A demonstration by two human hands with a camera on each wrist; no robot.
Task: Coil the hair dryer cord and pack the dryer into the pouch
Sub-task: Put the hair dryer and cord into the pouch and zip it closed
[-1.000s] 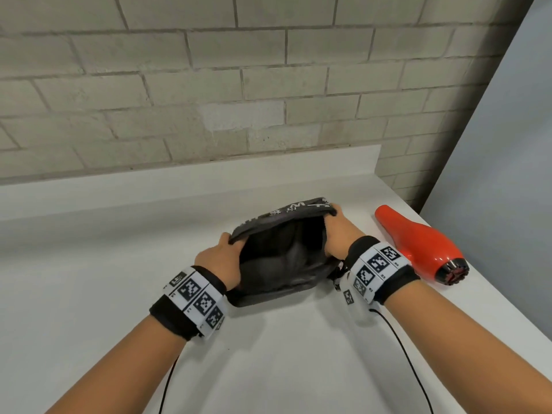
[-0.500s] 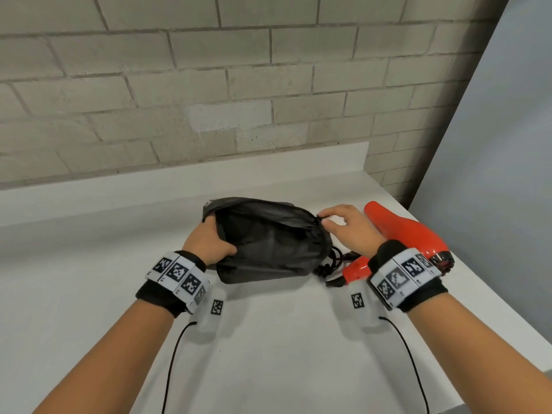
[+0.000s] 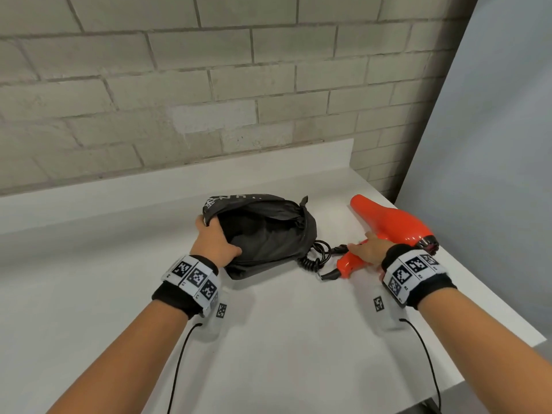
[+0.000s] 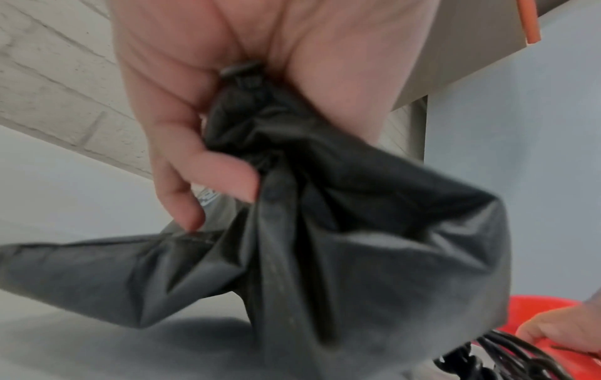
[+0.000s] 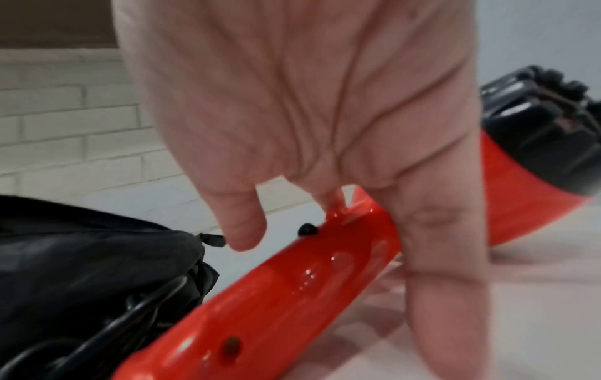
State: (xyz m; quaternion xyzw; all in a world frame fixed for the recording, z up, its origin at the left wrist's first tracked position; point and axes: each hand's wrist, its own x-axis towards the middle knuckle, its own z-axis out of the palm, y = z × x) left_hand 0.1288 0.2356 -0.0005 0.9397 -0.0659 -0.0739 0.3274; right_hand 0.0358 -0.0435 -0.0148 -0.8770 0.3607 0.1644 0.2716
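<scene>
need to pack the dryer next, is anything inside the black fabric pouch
The black fabric pouch gapes open, showing only dark lining. Its bottom is shadowed, and the left hand covers part of the rim.

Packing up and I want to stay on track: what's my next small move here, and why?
Probably curl the right hand round the dryer handle and lift. It only rests there now, the cord lies coiled beside the handle, and the left hand grips the pouch at its rim.
</scene>
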